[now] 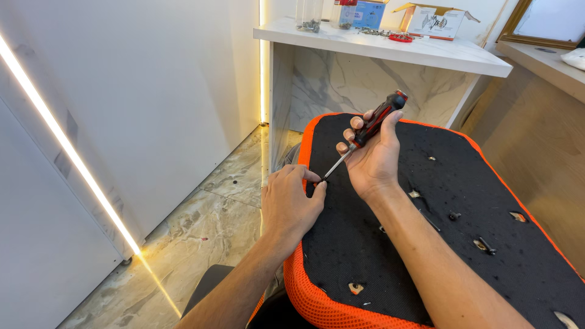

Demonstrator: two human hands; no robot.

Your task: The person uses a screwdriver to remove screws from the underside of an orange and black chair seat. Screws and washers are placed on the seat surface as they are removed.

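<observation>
While the right hand [373,159] grips a red-and-black screwdriver [365,135], the left hand [291,204] curls, pinching at its tip. Both work near the orange-rimmed black seat base's [365,256] left edge; marble floor [207,237] lies beside.

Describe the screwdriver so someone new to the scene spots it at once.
Find the big black seat panel with the orange mesh rim across the lower right. Near its upper left edge, the right hand grips a screwdriver, its tip down by the left hand. It is the only red-and-black handled tool there; the loose screws nearby are small bare metal.
</observation>
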